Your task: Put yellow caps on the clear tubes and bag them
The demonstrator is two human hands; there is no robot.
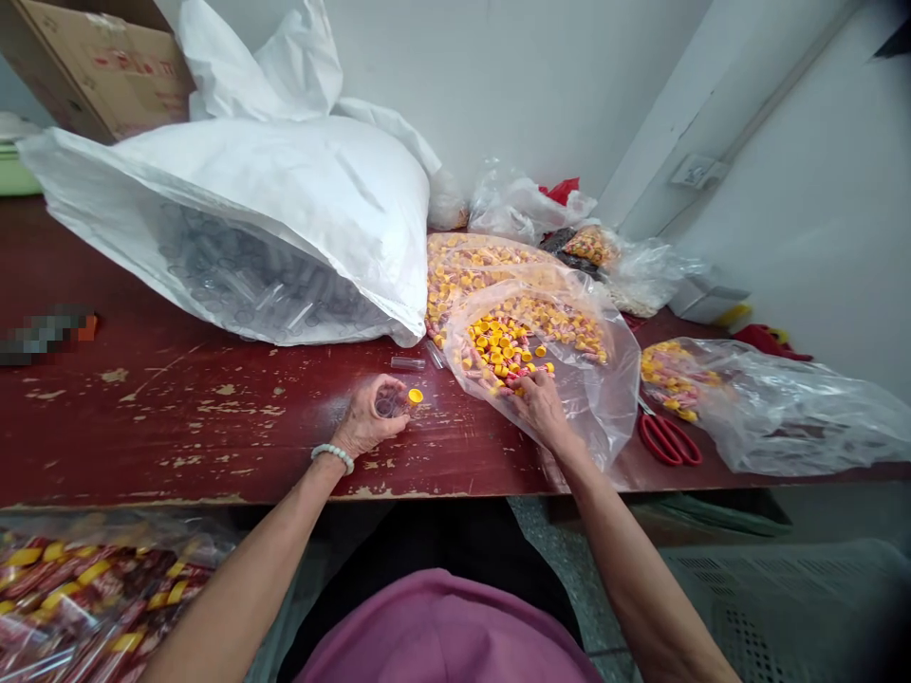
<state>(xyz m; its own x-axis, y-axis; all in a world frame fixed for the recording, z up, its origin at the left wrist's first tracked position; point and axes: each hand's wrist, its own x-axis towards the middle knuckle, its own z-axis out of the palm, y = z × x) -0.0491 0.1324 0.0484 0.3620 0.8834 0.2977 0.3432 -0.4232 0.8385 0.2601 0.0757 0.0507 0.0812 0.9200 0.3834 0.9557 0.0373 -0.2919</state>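
Note:
My left hand (368,417), with a pale bead bracelet at its wrist, is curled round several clear plastic tubes (389,402) just above the table. A yellow cap (416,396) shows at its fingertips; I cannot tell if it sits on one of the tubes. Inside the mouth of a clear plastic bag (604,408), my right hand (539,403) has its fingers closed at the near edge of a heap of yellow caps (502,343) with pink-red parts. What its fingertips pinch is mostly hidden. A loose clear tube (408,363) lies on the table between the hands.
A big white sack (306,180) of clear tubes lies open at the back left of the red table (177,417). Red-handled scissors (669,440) and another clear bag (783,408) are at the right. Yellow-capped filled tubes (78,598) stand lower left. A carton (120,76) is behind.

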